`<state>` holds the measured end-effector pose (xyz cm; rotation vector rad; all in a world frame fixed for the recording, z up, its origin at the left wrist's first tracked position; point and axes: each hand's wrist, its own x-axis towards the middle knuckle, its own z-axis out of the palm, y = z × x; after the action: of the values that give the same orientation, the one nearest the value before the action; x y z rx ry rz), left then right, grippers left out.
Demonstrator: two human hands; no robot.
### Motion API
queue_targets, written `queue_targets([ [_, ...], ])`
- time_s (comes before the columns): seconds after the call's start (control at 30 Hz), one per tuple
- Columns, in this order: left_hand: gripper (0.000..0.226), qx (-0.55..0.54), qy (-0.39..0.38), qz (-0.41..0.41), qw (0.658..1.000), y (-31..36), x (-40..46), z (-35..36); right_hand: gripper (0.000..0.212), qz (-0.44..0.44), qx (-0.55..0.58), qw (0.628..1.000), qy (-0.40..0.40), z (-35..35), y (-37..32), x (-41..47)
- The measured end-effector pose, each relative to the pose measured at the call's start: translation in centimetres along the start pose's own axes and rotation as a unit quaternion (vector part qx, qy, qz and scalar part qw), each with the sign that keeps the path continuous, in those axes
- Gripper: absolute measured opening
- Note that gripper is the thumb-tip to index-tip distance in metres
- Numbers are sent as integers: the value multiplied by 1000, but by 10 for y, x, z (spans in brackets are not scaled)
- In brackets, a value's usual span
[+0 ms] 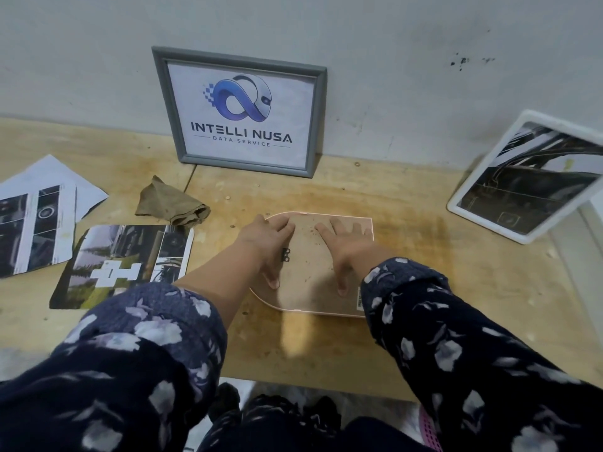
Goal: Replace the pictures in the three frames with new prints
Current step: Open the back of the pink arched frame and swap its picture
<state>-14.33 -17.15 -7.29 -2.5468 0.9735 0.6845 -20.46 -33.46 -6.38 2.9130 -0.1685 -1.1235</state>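
Head view: both hands lie flat, fingers spread, on the brown back of a pink frame (313,272) lying face down mid-desk (424,288); left hand (267,246), right hand (346,249). A grey frame (241,109) leans at the back edge; loose prints (124,262) lie left.

On the wooden tabletop (408,321) a pink frame with rounded corners (310,265) lies face down at centre. At twelve o'clock a grey frame (239,110) leans on the wall. A crumpled brown cloth (169,203) lies at ten, loose printed photos (120,265) at nine, a tilted white frame (528,177) at two.
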Motion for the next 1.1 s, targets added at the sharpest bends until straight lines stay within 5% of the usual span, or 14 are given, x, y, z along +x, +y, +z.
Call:
queue_targets([
  [0.23, 104, -172, 50, 22, 984, -11, -18, 26, 132, -14, 24, 1000, 2, 10, 8, -2],
  [0.47, 110, -194, 11, 9, 981, -10, -24, 23, 95, -21, 57, 995, 74, 34, -4, -13],
  [0.77, 104, -188, 38, 2, 981, 4, -33, 36, 79, -16, 102, 990, 91, 55, -14, -14],
  [0.87, 104, -194, 36, -2, 980, 3, -35, 34, 63, -68, 107, 976, 174, 65, -32, -30],
  [1.0, 103, -201, 41, -1, 979, 4, -34, 36, 16, -189, 170, 888, 383, 105, -48, -45],
  [1.1, 103, -209, 45, 3, 977, 3, -32, 40, 9, -198, 136, 890, 387, 125, -52, -42],
])
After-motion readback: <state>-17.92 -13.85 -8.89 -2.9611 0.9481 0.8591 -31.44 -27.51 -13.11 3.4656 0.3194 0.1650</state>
